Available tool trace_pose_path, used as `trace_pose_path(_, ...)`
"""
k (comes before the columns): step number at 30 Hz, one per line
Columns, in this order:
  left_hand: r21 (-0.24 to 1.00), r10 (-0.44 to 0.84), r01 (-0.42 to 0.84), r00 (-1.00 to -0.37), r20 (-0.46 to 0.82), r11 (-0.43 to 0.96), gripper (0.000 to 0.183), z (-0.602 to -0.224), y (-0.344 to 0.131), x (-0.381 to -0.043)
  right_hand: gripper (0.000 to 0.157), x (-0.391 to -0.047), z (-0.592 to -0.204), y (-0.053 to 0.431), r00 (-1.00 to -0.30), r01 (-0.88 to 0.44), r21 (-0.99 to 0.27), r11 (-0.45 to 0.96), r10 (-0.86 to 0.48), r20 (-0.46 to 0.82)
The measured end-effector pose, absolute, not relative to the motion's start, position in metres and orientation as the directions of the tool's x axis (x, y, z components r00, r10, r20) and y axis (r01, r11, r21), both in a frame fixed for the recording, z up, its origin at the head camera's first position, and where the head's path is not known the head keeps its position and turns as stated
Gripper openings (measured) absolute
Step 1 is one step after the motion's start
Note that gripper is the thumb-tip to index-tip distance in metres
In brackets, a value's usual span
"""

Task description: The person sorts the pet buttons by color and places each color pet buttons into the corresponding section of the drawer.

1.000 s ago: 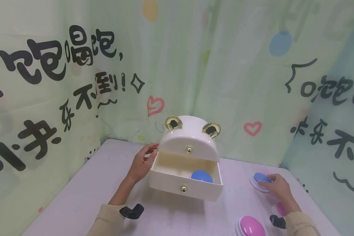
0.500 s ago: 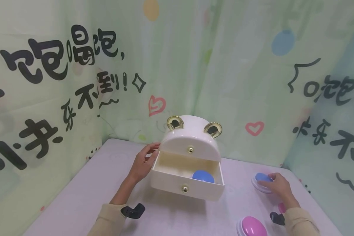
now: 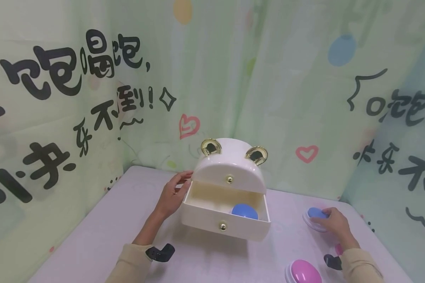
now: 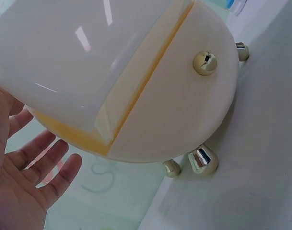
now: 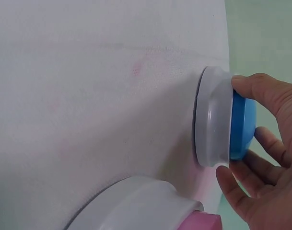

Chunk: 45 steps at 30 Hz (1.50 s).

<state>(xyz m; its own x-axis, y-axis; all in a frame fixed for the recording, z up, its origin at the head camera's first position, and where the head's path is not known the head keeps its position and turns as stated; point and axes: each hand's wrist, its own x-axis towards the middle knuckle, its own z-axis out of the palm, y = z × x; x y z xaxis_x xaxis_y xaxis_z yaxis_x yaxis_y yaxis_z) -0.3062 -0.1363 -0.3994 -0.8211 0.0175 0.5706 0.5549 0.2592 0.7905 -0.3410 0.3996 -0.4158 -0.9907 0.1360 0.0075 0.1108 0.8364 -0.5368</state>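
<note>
A white drawer box (image 3: 230, 161) with two gold-rimmed eyes stands mid-table, its lower drawer (image 3: 226, 232) pulled out. Inside that drawer sits a blue dome (image 3: 245, 211). My left hand (image 3: 170, 196) rests at the box's left side, its fingers loosely extended; in the left wrist view the left hand (image 4: 26, 177) has several fingers spread apart beside the box. On the right, my right hand (image 3: 334, 224) holds a blue button with a white base (image 3: 315, 218). The right wrist view shows thumb and fingers around the button's blue top (image 5: 242, 125), its base against the table.
A pink button with a white base (image 3: 305, 272) stands near the front right. Another pink thing (image 3: 338, 249) is mostly hidden by the right wrist. Printed curtains (image 3: 269, 98) enclose the table (image 3: 102, 236) at the back and sides.
</note>
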Motion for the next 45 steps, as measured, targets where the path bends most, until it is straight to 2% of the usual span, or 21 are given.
trace_pose_path(6, 0.794, 0.019, 0.555, -0.822, 0.569, 0.248, 0.034, -0.398, -0.136, -0.304, 0.08, -0.342, -0.419, 0.405, -0.994, 0.067, -0.511, 0.857, 0.103, 0.042)
trace_pose_path(25, 0.813, 0.018, 0.527, -0.842, 0.54, 0.25, 0.035, -0.397, -0.135, -0.303, 0.077, -0.338, -0.426, 0.407, -0.98, 0.046, -0.531, 0.846, 0.141, 0.14)
trace_pose_path(32, 0.805, 0.013, 0.534, -0.835, 0.55, 0.257, 0.034, -0.396, -0.136, -0.303, 0.085, -0.33, -0.419, 0.401, -0.967, 0.069, -0.591, 0.804, 0.2, 0.159)
trace_pose_path(45, 0.809, 0.008, 0.517, -0.844, 0.536, 0.28, 0.035, -0.397, -0.134, -0.303, 0.09, -0.315, -0.413, 0.395, -0.959, 0.057, -0.64, 0.767, 0.219, 0.178)
